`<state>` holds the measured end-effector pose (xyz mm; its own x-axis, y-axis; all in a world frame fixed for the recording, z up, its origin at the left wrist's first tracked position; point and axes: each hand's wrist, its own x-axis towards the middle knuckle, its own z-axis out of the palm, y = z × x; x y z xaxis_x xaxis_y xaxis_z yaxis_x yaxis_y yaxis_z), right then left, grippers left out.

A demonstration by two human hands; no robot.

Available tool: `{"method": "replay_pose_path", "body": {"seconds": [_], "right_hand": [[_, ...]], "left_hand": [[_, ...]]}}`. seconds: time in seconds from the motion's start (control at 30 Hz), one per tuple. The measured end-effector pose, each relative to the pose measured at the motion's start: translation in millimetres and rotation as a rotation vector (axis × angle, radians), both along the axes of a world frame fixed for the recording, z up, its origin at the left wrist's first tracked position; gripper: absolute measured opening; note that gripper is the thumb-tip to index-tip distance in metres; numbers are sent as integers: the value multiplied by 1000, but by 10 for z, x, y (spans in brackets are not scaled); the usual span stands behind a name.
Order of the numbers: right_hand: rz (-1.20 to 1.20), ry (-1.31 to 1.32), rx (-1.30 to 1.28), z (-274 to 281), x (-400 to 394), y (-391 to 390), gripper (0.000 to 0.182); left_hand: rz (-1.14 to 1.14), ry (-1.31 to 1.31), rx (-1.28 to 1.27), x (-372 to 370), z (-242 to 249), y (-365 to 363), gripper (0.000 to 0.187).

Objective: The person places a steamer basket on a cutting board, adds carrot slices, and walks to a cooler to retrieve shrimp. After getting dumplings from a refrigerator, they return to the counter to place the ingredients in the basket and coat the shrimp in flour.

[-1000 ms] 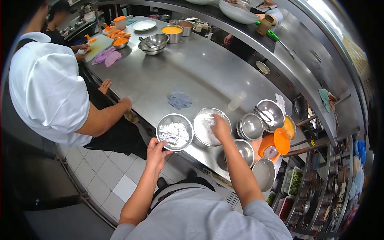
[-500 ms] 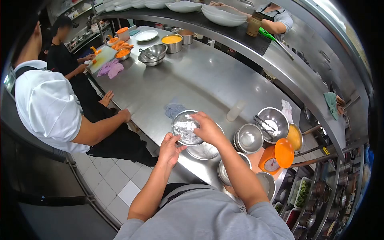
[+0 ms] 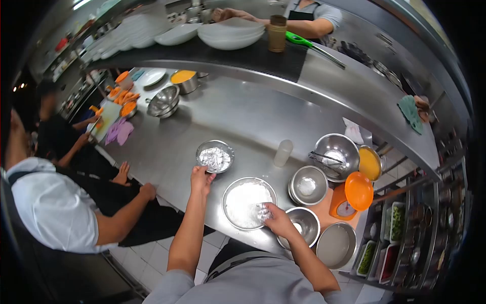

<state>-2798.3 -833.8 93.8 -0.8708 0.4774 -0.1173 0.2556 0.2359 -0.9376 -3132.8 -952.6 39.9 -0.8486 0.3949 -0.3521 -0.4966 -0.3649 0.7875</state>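
A small metal bowl with white, floury contents is held at its lower rim by my left hand, fingers pinched on it. Below and to its right, a wide round pan of white powder rests on the steel table. Over the pan's right side is my right hand, its fingers closed round a small flour-coated lump whose exact nature is unclear. A stack of metal bowls and another bowl stand to the right of the pan.
An orange scale, a large bowl, a deep pan and a translucent bottle are at the right. A raised shelf with white dishes crosses the back. A co-worker in white stands left; others work beyond.
My right hand has moved from the small bowl down to the pan. The small bowl and my left hand have shifted left, uncovering the pan. The view has also turned.
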Motion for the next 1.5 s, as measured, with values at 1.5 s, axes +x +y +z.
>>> {"method": "replay_pose_path", "body": {"seconds": [1.5], "right_hand": [[-700, -997, 385, -1108, 2724, 450, 29]], "left_hand": [[-652, 523, 125, 1786, 869, 432, 26]]}}
